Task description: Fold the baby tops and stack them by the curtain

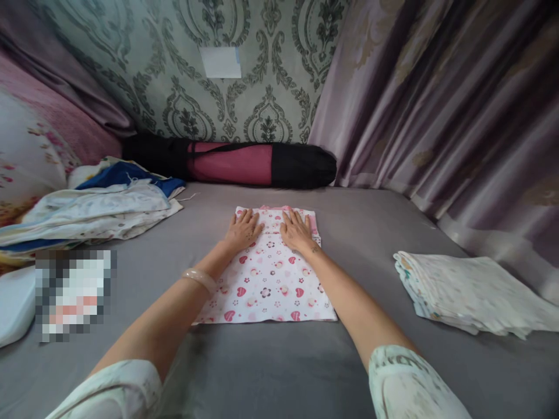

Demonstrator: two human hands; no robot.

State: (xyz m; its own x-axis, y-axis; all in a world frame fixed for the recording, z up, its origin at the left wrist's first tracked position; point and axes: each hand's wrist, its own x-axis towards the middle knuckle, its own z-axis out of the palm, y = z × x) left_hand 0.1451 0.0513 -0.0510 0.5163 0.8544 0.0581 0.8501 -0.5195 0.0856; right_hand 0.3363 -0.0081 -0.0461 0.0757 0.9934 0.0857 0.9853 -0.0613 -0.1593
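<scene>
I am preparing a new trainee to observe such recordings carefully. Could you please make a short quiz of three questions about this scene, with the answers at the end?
1. Multiple choice: On which side is the pale bangle worn?
A) right
B) left
C) both

2. True or false: The left hand and the right hand both lie palm down on the heart-printed white cloth.

3. Fill the gap: The long bag beyond the cloth has black ends and a ____ middle section.

Key: 1. B; 2. true; 3. dark pink.
</scene>
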